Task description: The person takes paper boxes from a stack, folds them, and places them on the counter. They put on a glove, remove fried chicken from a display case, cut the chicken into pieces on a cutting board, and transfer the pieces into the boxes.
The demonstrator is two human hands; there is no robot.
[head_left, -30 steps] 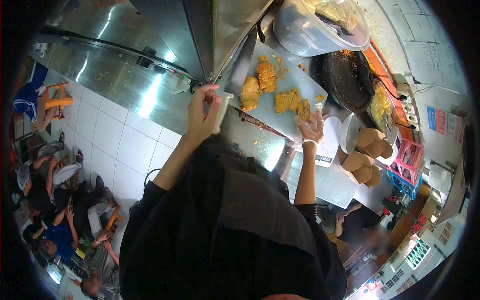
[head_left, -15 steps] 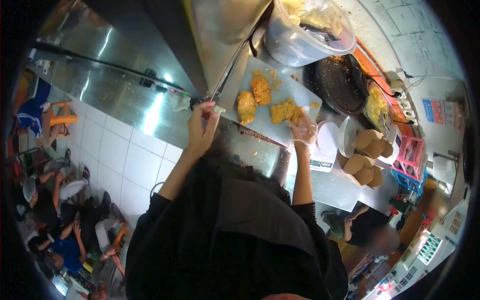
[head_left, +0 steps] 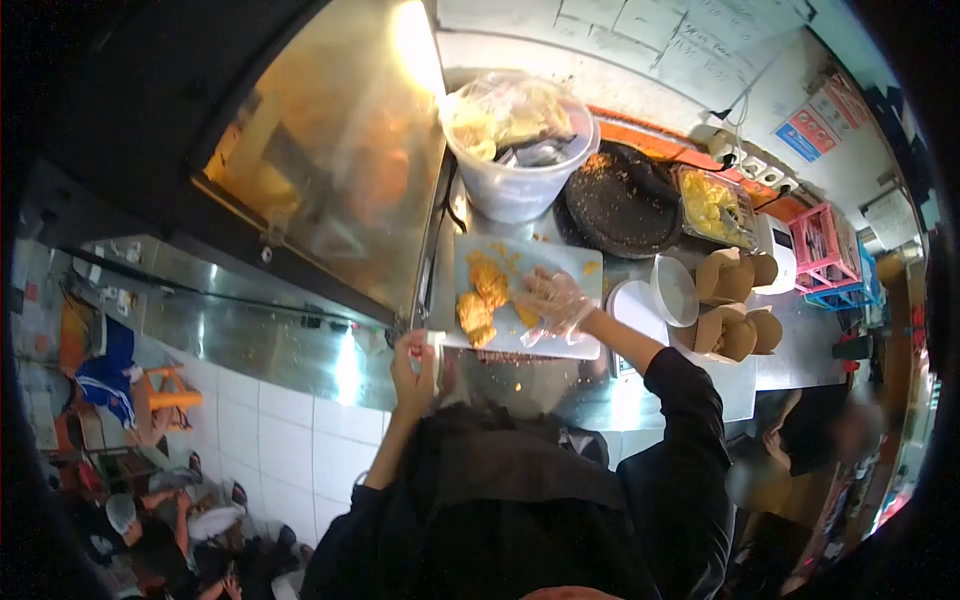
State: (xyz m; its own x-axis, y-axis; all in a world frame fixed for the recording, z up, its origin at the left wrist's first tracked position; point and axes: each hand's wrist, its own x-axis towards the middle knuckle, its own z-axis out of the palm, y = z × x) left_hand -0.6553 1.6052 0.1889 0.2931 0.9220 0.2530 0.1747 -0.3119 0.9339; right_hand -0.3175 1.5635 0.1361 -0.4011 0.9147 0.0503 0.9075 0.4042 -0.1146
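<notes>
Head view, biggest first: that lit, glass-fronted cabinet (head_left: 340, 150) looms beyond your left fingers, its lower corner right beside them. Lift that hand carelessly and, I'd say, your knuckles meet the corner. Next, the steel counter (head_left: 690, 390), spreading beneath both sets of fingers. Big clear tub (head_left: 520, 188), well beyond your right fingertips, bags piled inside; black dish (head_left: 620, 215) alongside, also past that hand. Now the pale cutting board (head_left: 570, 262), directly below your right fingers: any grease underneath, plus a hard sideways push, and it could skid. White scale (head_left: 635, 302) comes up behind those fingers, close by your forearm; a dropped elbow might knock it. Further back, the brown cartons (head_left: 715, 285) sit well apart from your fingers.

And the hands! Your right hand (head_left: 553, 300), in a clear loose glove, reaches palm down, fingers spread partway; whether they grip anything, I can't tell. Your left hand (head_left: 412, 370), bare, has its fingers half curled at a pale handle-like strip (head_left: 437, 348); touching it, by the look, but a firm hold I can't confirm. If that's slack, it could slip.

Smaller again, the golden fried pieces (head_left: 489, 280): two lie together just ahead of your right fingertips, another partly hidden beneath them. Press too hard and that crust likely crumbles; baggy glove film could catch under the fingers and spoil your grip.
</notes>
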